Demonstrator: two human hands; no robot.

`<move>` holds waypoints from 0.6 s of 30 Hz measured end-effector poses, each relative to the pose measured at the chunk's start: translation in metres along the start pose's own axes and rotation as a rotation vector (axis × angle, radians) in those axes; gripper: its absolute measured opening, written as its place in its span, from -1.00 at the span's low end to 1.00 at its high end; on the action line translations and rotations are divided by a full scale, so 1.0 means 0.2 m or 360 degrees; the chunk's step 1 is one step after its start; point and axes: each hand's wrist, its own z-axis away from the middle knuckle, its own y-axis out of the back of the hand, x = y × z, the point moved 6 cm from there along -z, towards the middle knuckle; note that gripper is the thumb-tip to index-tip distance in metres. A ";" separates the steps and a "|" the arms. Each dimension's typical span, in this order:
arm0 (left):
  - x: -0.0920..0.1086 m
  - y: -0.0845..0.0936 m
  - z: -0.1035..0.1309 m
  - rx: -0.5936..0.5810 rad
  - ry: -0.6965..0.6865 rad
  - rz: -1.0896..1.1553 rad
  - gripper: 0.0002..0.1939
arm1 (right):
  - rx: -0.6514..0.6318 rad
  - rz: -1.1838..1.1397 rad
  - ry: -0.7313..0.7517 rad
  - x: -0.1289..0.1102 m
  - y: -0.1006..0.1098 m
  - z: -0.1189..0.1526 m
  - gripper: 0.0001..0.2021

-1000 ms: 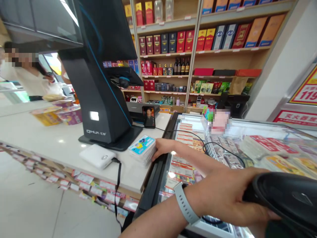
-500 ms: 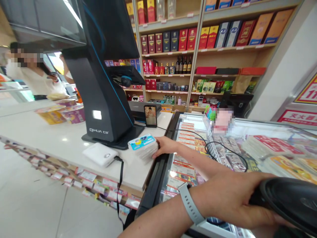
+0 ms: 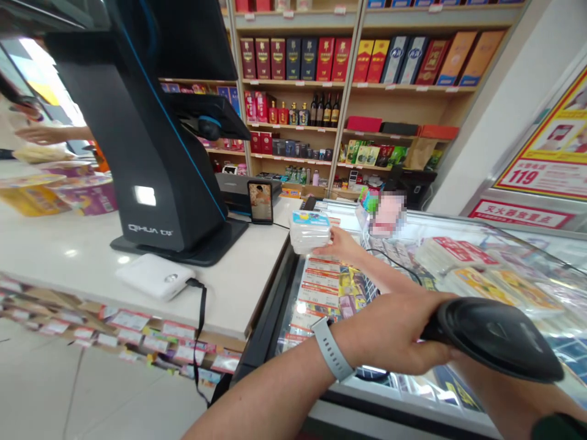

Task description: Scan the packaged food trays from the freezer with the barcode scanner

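Over the glass-topped freezer (image 3: 263, 348), our right hand (image 3: 343, 245) gripped a blue-labelled plastic box (image 3: 310, 237) near its left rim; our left hand (image 3: 397, 333) grasped a black barcode scanner (image 3: 502, 342). We judged crossed forearms (image 3: 275, 385) might bump, dropping the box.

The left hand (image 3: 397, 330) wears a perforated pale-grey wrist strap (image 3: 332, 351). Dark green fabric (image 3: 560, 427) meets the right forearm (image 3: 511, 382).

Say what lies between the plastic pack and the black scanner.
In the head view: the right hand on the pack, its forearm over the glass-topped case, then the left hand gripping the scanner.
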 end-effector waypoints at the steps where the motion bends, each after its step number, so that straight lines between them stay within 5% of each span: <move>1: 0.00 0.00 0.00 0.0014 0.0009 -0.0006 -0.43 | 0.0068 0.0075 -0.0051 0.05 0.05 0.04 -0.38; 7: -0.04 -0.03 0.00 0.0043 0.0041 -0.0032 -0.46 | 0.0269 0.0552 -0.0364 0.20 0.14 0.20 -0.51; 14: -0.07 -0.02 -0.01 0.0112 0.0006 0.0009 -0.44 | 0.0287 0.0472 -0.0224 0.13 0.08 0.21 -0.56; 18: -0.08 -0.02 -0.02 0.0158 0.0031 0.0019 -0.44 | 0.0176 0.0512 -0.0195 0.12 0.13 0.25 -0.52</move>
